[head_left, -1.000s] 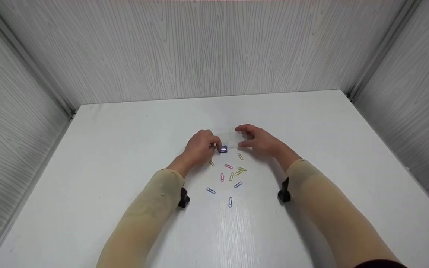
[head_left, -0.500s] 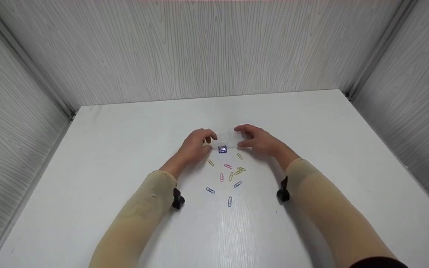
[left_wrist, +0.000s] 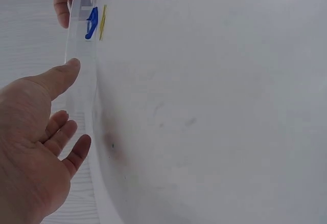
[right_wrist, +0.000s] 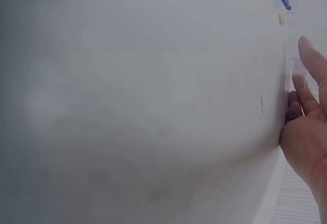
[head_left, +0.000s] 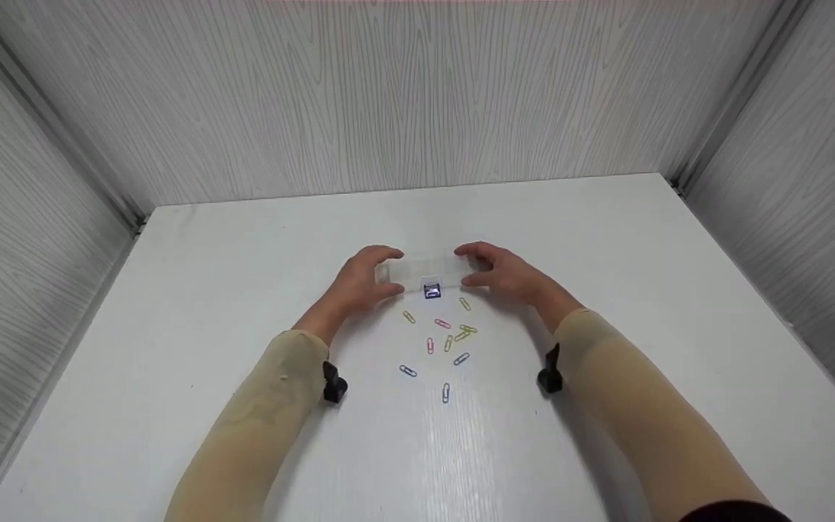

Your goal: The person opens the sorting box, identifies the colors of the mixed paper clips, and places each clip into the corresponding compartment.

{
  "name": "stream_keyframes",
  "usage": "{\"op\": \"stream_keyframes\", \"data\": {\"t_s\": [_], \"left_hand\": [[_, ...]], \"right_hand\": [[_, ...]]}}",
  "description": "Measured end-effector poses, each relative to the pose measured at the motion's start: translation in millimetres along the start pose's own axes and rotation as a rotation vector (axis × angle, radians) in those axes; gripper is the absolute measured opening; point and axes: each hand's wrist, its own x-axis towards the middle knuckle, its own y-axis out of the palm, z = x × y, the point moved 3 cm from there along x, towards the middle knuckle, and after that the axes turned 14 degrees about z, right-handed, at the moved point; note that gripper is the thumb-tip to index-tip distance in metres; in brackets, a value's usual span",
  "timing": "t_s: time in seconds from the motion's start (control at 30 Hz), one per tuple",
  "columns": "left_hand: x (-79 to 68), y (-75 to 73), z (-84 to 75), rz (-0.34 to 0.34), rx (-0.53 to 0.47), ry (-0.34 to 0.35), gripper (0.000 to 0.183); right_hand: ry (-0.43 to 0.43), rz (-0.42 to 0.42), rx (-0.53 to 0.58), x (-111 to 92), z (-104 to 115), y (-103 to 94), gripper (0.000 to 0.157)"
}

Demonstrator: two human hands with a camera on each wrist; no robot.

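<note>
A clear plastic box (head_left: 417, 272) with a blue latch (head_left: 432, 291) on its near side lies on the table between both hands. My left hand (head_left: 359, 283) holds its left end, thumb on the near side and index finger on the far side. At the right end my right hand (head_left: 501, 272) grips it the same way. In the left wrist view the left thumb (left_wrist: 69, 70) lies against the box wall while the other fingers spread behind. The box's right end is partly hidden by the right hand.
Several paper clips lie in front of the box: pink ones (head_left: 443, 323), yellow ones (head_left: 409, 317) and blue ones (head_left: 408, 370). The white table (head_left: 207, 290) is bounded by a grey wood-grain back panel (head_left: 417, 94) and side panels.
My left hand has let go near the blue latch, slid left along the box and spread to its left end, uncovering the latch and a yellow paper clip. My right hand has stayed put.
</note>
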Motion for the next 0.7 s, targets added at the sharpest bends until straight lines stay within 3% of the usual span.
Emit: {"op": "stream_keyframes", "data": {"t_s": [0.23,0.5,0.7], "left_hand": [[-1.5,-4.7,0.6,0.026,-0.040,-0.011,0.055],[-0.2,-11.3,1.1,0.034,-0.090,-0.006,0.050],[2.0,-14.7,1.0,-0.021,-0.118,0.020,0.053]], "right_hand": [[-0.009,-0.011,-0.032,1,0,-0.1,0.054],[-0.019,-0.015,0.004,1,0,-1.0,0.068],[-0.007,-0.025,0.021,0,1,-0.6,0.071]]}}
